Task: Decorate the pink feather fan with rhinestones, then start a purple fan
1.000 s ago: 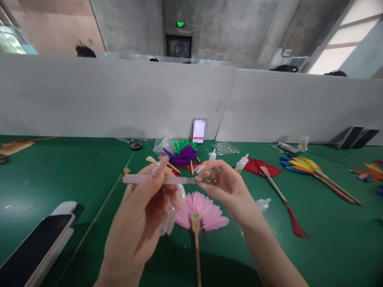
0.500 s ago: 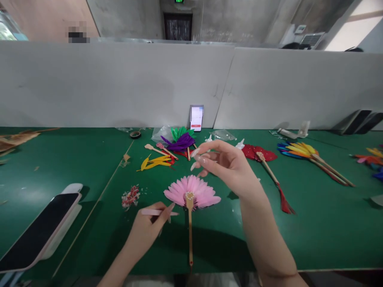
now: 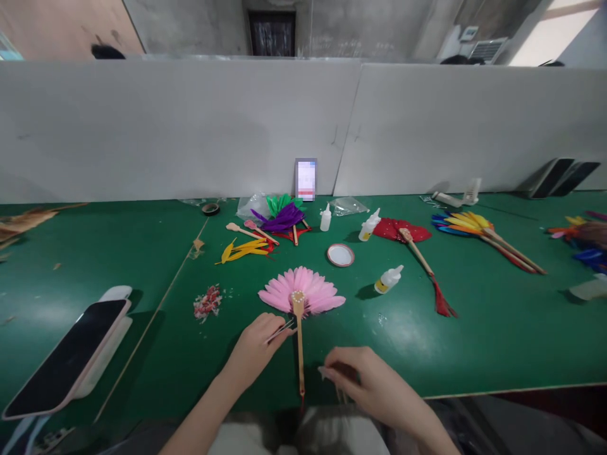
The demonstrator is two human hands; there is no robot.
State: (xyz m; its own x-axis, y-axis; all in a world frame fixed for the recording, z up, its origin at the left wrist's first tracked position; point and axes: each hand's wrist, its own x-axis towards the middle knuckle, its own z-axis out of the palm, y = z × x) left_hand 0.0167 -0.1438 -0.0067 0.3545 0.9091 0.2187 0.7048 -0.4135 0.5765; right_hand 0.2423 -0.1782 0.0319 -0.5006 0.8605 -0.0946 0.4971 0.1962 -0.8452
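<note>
A pink feather fan lies in front of me, feathers pointing away. Small pearl-like beads ring the head of its wooden handle. My left hand is just left of the handle, closed on a pair of tweezers whose tips point toward the handle. To the right of the handle's lower end, near the table edge, my right hand has thumb and fingers pinched together; I cannot make out whether anything is between them. A round dish with a red rim lies behind the fan.
Small white bottles stand or lean right of the dish. A red fan and a multicoloured feather fan lie further right. Purple feathers, yellow feathers and red-white scraps are left. A phone leans against the partition.
My right hand has dropped from above the fan to the near right, uncovering the dish and bottles. My left hand with the tweezers has moved right, closer to the handle.
</note>
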